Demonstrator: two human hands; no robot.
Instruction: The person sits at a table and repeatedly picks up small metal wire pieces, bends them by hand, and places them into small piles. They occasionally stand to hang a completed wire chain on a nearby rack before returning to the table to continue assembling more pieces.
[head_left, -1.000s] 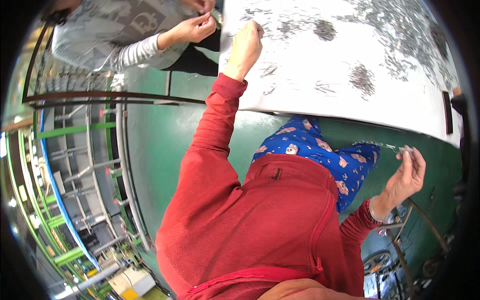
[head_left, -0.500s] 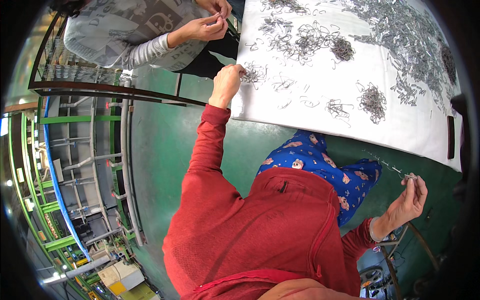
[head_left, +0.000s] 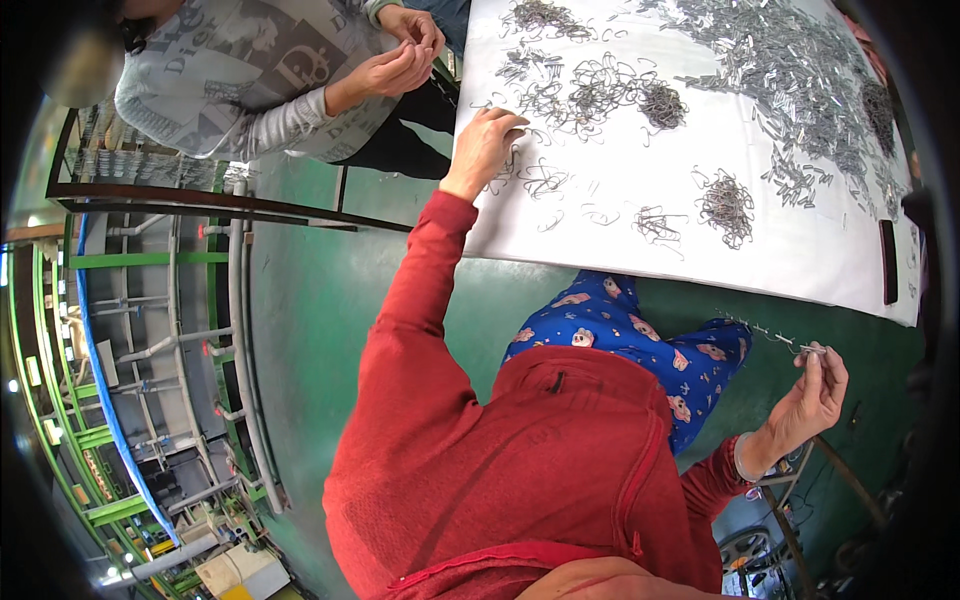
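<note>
The right hand point(head_left: 808, 398) is pinched nearly closed on the end of a thin metal chain point(head_left: 783, 339), which trails off beyond the near edge of the table point(head_left: 560, 240), against the green floor point(head_left: 300, 280) and near the blue trousers point(head_left: 600, 320). A light, steady pinch close to that end, held out from the cloth, should spare the links from swinging or snagging. The left hand point(head_left: 485, 150) is at the table's left side with its fingers bent and partly open, over and beside loose wire hooks point(head_left: 545, 180); whether it has hold of one cannot be told. Hooks like these probably catch on each other, so it is best to take a single one from the thin scatter, thumb and forefinger on its wire, and lift it straight up. The tight clump point(head_left: 727, 208) looks harder to pick from. Farther back, the grey strips point(head_left: 815, 90) and a co-worker's hands point(head_left: 395, 72) are best left undisturbed.
</note>
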